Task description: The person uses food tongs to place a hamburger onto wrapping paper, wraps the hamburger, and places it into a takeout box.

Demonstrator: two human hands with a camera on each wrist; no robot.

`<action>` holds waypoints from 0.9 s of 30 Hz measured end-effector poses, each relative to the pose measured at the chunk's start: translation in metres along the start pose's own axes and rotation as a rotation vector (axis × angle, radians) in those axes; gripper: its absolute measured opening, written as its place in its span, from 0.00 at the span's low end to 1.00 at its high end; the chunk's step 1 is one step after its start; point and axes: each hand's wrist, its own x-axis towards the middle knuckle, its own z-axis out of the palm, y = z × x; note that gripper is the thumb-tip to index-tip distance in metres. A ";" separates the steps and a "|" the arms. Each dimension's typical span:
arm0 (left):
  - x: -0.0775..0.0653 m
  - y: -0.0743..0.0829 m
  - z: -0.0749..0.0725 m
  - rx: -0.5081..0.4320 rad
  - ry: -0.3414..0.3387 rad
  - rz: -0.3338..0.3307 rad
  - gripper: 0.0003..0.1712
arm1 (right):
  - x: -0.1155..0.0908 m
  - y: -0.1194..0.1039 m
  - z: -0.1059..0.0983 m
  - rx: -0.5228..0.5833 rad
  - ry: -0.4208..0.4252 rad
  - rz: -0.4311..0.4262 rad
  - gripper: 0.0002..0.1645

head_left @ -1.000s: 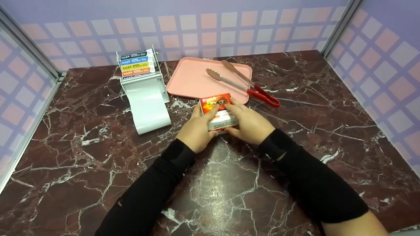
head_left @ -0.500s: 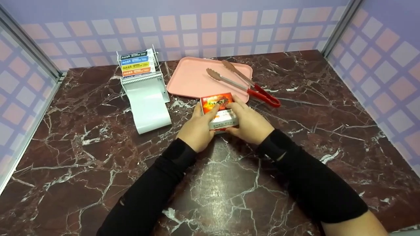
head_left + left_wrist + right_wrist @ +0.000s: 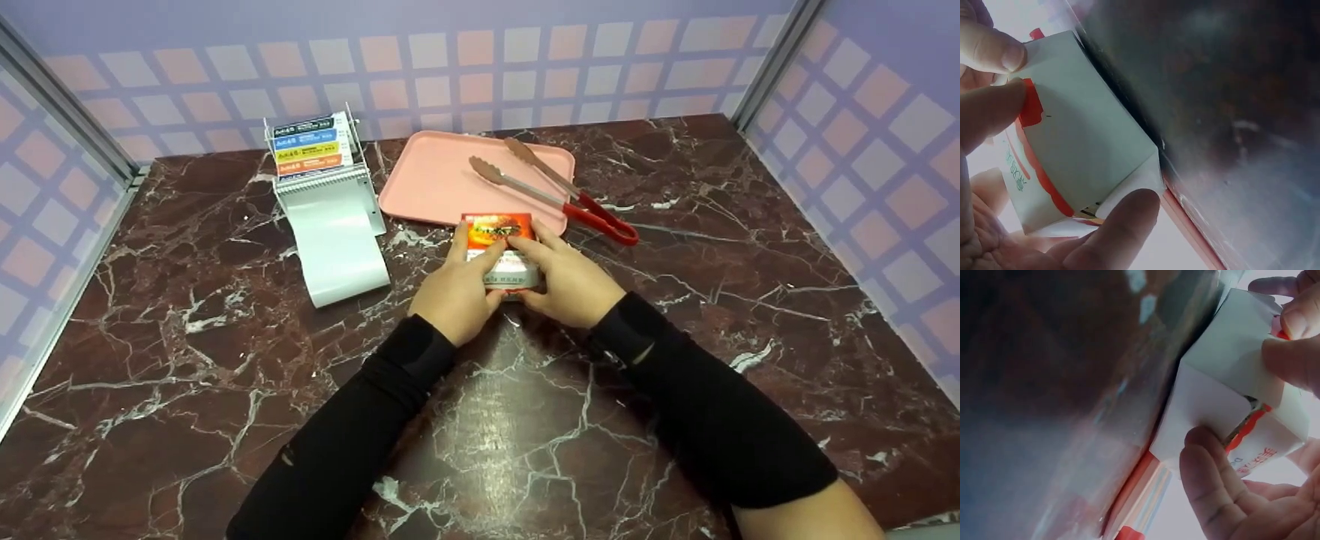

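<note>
A cardboard burger box (image 3: 498, 225), white with a red-and-orange burger picture on its lid, sits on the counter between both hands. The left hand (image 3: 452, 296) grips its left side, thumb low on the front and fingers over the lid and side. On the right side, the right hand (image 3: 574, 285) holds it the same way. Up close in the left wrist view, both thumbs press by a red tab (image 3: 1031, 107) on the white front panel (image 3: 1086, 124). The right wrist view shows a side flap (image 3: 1202, 399) under a fingertip, with a narrow gap beside it.
Behind the box lies a pink tray (image 3: 427, 180), with red-handled tongs (image 3: 600, 221) resting across its right side. At the back left stands a label dispenser (image 3: 315, 150) with a white strip (image 3: 341, 259) hanging forward. Walls enclose the marbled counter (image 3: 187, 420) at the back and sides.
The box has turned slightly and now faces more squarely forward. Both hands have kept hold of it, the left shifting a little to the right. Tray, tongs and dispenser stay put.
</note>
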 end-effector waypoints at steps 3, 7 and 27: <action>0.001 0.000 0.001 0.011 0.021 0.005 0.42 | 0.000 -0.001 0.001 0.003 0.011 0.001 0.46; 0.001 0.000 0.001 0.001 0.021 0.002 0.42 | 0.000 -0.001 0.001 0.012 0.019 0.020 0.48; 0.003 -0.003 -0.002 0.001 0.031 -0.005 0.43 | 0.004 0.005 0.001 0.158 -0.043 0.116 0.57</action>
